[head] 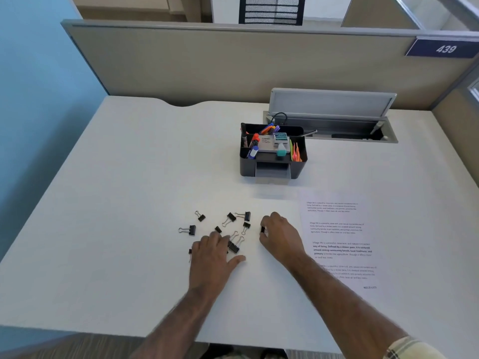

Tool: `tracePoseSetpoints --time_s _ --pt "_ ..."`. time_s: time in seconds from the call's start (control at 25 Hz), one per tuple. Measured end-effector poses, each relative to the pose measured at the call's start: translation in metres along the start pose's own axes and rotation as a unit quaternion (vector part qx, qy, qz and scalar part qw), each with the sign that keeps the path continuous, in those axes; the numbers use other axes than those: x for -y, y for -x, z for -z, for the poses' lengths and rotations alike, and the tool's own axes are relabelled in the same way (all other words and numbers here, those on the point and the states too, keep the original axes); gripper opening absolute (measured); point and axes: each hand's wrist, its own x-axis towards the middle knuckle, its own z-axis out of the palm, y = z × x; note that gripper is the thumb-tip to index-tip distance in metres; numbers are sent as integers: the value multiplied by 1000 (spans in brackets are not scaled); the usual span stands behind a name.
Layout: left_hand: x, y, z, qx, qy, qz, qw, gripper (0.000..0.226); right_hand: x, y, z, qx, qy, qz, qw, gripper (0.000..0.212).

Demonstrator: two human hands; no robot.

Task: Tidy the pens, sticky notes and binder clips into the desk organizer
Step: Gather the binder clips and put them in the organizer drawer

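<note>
Several black binder clips [229, 220] lie scattered on the white desk [116, 203] in front of me. My left hand [212, 255] rests flat over some of them, fingers spread, partly hiding a few clips. My right hand [278, 235] sits to the right of the pile, its fingers curled around one black binder clip [262, 229]. The black desk organizer [272, 151] stands farther back, holding pens [268, 129], markers, a small box and bright sticky notes [296, 152] in its right compartment. Its small front drawer [272, 171] looks pulled out.
A printed sheet of paper [339, 239] lies right of my right hand. Behind the organizer an open cable tray [334, 125] with a raised lid is set into the desk. A beige partition [233, 63] closes off the back, and the desk's front edge is near me.
</note>
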Motion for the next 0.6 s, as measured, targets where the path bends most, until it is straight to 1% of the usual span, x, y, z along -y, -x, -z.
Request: tracePoseSetpoints --time_s 0.08,0.12,0.28,0.4,0.48,0.6 --pt "-10 -3 -1 9 -30 8 999 61 -2 -1 7 -23 -15 0 1000 16" --pt "-13 -4 -2 8 -40 7 999 57 -3 -2 12 -39 -22 2 999 15" --pt "-17 -8 -1 -20 -45 -18 999 33 -5 -20 40 -115 -45 14 992 12" --pt "-19 -9 0 -27 -51 -35 998 22 -3 -49 67 -156 -38 20 987 10" --pt "-19 -8 1 -27 -44 -45 998 17 -2 -70 82 -168 -24 26 985 10" --pt "-18 -7 1 -24 -28 -49 998 15 -2 -93 91 -159 -2 33 987 17"
